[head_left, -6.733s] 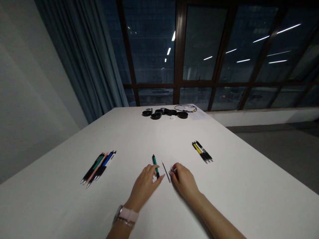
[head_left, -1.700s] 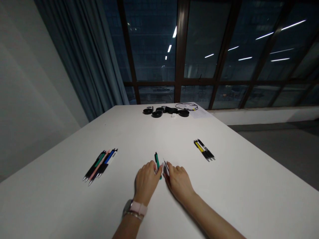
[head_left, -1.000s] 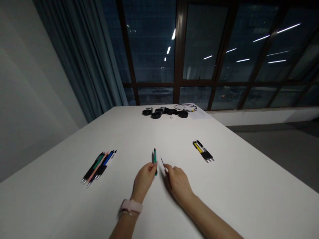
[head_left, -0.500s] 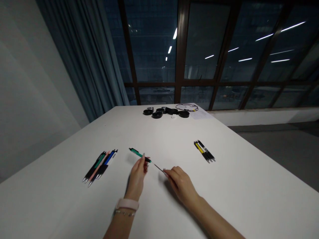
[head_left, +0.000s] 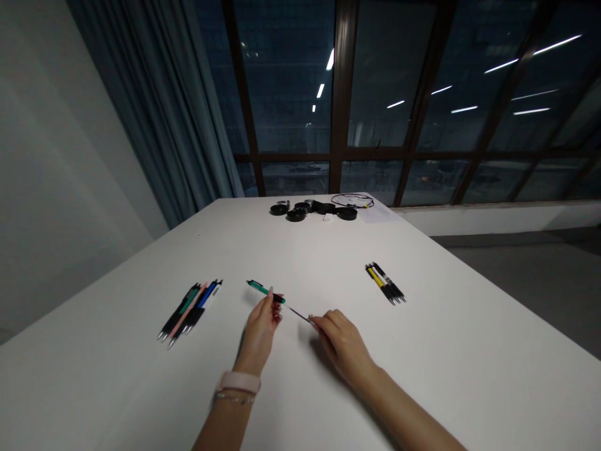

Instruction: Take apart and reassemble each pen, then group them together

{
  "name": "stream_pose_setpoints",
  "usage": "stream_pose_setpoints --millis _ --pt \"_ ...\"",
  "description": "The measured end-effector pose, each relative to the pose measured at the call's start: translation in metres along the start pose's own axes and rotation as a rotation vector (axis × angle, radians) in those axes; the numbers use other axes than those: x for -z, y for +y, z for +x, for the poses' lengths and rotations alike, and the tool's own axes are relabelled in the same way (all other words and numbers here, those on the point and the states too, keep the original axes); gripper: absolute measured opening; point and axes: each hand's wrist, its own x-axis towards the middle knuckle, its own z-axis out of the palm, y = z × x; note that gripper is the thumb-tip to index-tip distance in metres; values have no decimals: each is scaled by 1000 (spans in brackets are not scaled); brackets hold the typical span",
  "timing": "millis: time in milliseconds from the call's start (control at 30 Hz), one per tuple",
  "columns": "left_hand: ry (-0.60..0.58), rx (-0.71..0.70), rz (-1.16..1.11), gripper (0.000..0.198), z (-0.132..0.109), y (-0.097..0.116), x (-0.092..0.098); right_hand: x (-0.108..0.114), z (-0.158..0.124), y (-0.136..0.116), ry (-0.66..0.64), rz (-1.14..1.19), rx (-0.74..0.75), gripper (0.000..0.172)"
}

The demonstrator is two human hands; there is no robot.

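My left hand (head_left: 261, 329) pinches the near end of a green and black pen barrel (head_left: 263, 290), held just above the white table (head_left: 300, 376) with its far end pointing left. My right hand (head_left: 339, 338) pinches a thin dark refill (head_left: 299, 313) whose tip points into the barrel's open end. The two parts line up end to end. A pink watch band sits on my left wrist.
Several pens in green, pink, blue and black (head_left: 189, 310) lie grouped at the left. A smaller group of yellow and black pens (head_left: 385, 284) lies at the right. Black round items and a cable (head_left: 319, 208) sit at the table's far edge by dark windows.
Both hands lifted the parts from the table: the left turned the green barrel from pointing away to pointing left, and the right brought the refill's tip to the barrel's end.
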Motion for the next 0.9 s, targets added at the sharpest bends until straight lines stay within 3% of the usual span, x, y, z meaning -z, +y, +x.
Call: stream_pose_setpoints --millis 400,700,900 --pt "-66 -10 67 46 -2 -3 4 -1 1 1 10 -15 -24 21" --pt "-240 209 74 44 -30 -1 -21 6 1 6 254 194 -151 15" --pt "-309 285 106 28 -41 3 -26 4 0 6 275 289 -202 12"
